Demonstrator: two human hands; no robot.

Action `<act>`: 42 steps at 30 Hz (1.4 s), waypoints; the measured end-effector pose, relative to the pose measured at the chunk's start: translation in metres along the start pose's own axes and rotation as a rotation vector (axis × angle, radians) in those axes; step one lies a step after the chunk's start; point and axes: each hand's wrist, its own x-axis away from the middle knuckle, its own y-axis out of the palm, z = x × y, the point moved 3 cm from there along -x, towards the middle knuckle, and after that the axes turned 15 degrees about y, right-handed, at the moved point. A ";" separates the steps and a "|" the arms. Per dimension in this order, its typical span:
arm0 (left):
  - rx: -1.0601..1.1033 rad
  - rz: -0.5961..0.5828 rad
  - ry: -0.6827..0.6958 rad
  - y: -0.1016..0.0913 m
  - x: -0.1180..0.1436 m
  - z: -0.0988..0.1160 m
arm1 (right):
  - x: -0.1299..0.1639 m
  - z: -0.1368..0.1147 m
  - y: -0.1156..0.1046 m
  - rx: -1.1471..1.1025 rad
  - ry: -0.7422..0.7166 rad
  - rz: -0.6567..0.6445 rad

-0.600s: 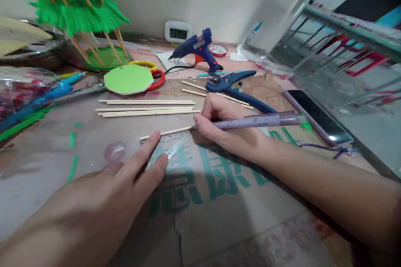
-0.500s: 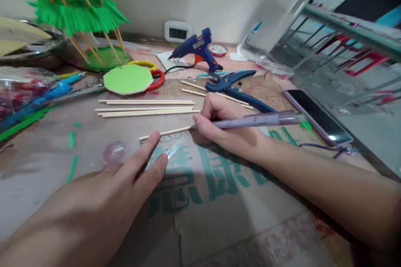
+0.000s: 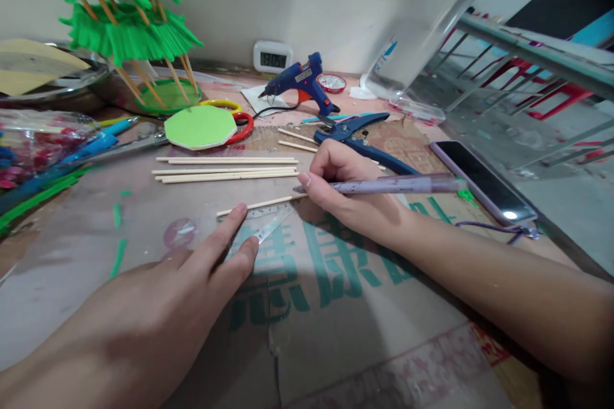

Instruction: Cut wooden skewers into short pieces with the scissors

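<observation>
- Left hand (image 3: 158, 307) lies flat on the worktop (image 3: 336, 332), fingers (image 3: 230, 227) stretched out and close together, tips pressing the clear ruler (image 3: 261, 223).
- Short stick (image 3: 256, 204) lies along the ruler's far edge, just past the left fingertips; touching or not, cannot tell.
- Right hand (image 3: 350, 195) pinches a purple pen (image 3: 398, 185), fingers curled around it; pen tip sits at the stick's right end.
- Pen body runs right, near a phone (image 3: 482, 182) at the worktop's right edge.
- Long sticks (image 3: 225, 168) lie in a row just beyond the short stick.
- Blue cutter (image 3: 357, 134) and two more sticks (image 3: 297, 140) sit right behind the right hand; tight there.
- Further back: glue gun (image 3: 300, 83), green disc (image 3: 200, 127), green tree model (image 3: 125, 19).
- Bare cardboard near the viewer, between the forearms, is the open room.
</observation>
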 end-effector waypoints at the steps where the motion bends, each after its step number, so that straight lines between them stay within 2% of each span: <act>1: -0.033 -0.026 -0.020 -0.004 -0.004 0.001 | -0.002 -0.002 -0.004 0.043 -0.055 0.026; 3: -0.130 -0.157 -0.059 -0.014 -0.013 0.004 | -0.006 -0.007 -0.013 0.182 -0.189 0.034; 5: -0.131 -0.251 -0.053 -0.024 -0.020 0.009 | -0.010 -0.010 -0.022 0.334 -0.287 -0.046; 8: -0.087 -0.246 0.013 -0.036 -0.023 0.015 | -0.013 -0.008 -0.031 0.526 -0.284 -0.210; 10: -0.084 -0.220 0.044 -0.039 -0.022 0.018 | -0.013 -0.004 -0.031 0.574 -0.240 -0.259; 14: -0.146 -0.230 0.042 -0.042 -0.021 0.021 | -0.011 0.001 -0.025 0.547 -0.191 -0.155; 18: -0.204 -0.232 0.021 -0.045 -0.025 0.024 | -0.013 -0.004 -0.018 0.535 -0.203 -0.067; 27: -0.214 -0.209 0.056 -0.049 -0.025 0.027 | -0.057 -0.023 0.007 0.519 -0.435 -0.055; 31: -0.188 -0.194 0.060 -0.052 -0.024 0.028 | -0.061 -0.023 -0.005 0.566 -0.350 0.025; 37: -0.186 -0.222 0.059 -0.052 -0.024 0.028 | -0.043 -0.012 -0.051 0.705 -0.189 0.147; 39: -0.175 -0.222 0.047 -0.052 -0.024 0.028 | -0.033 -0.006 -0.059 0.760 -0.148 0.144; 42: -0.155 -0.205 0.045 -0.050 -0.025 0.028 | -0.021 0.001 -0.058 0.872 -0.099 0.106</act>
